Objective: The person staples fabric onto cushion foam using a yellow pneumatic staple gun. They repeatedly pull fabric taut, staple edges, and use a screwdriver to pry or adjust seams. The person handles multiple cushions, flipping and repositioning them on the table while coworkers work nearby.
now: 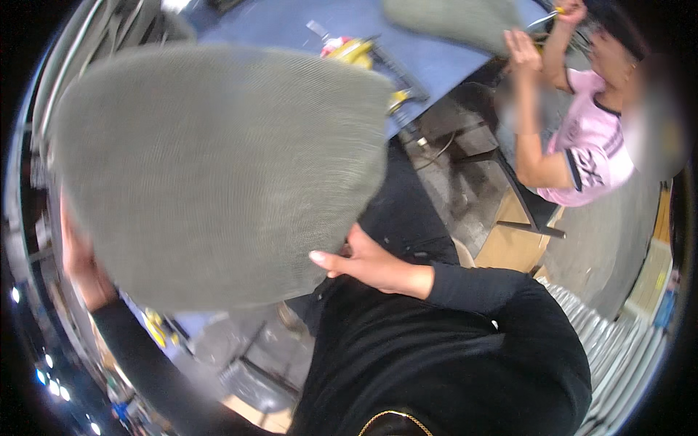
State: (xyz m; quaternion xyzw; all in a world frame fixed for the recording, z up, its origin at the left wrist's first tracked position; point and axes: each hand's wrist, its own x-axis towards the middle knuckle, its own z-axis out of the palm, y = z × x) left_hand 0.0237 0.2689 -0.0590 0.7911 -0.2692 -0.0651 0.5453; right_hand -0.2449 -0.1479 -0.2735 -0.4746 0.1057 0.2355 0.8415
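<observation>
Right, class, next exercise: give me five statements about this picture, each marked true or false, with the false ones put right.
1. The wearer's left hand and right hand are both on a large grey-green cushion. True.
2. The right hand is gripping a yellow tool. False: it holds the edge of the cushion, thumb on the near face.
3. A co-worker is on the right side of the picture. True.
4. The co-worker's shirt is black. False: the shirt is pink with dark trim.
5. A second grey-green piece is at the top of the picture, over the blue table. True.
</observation>
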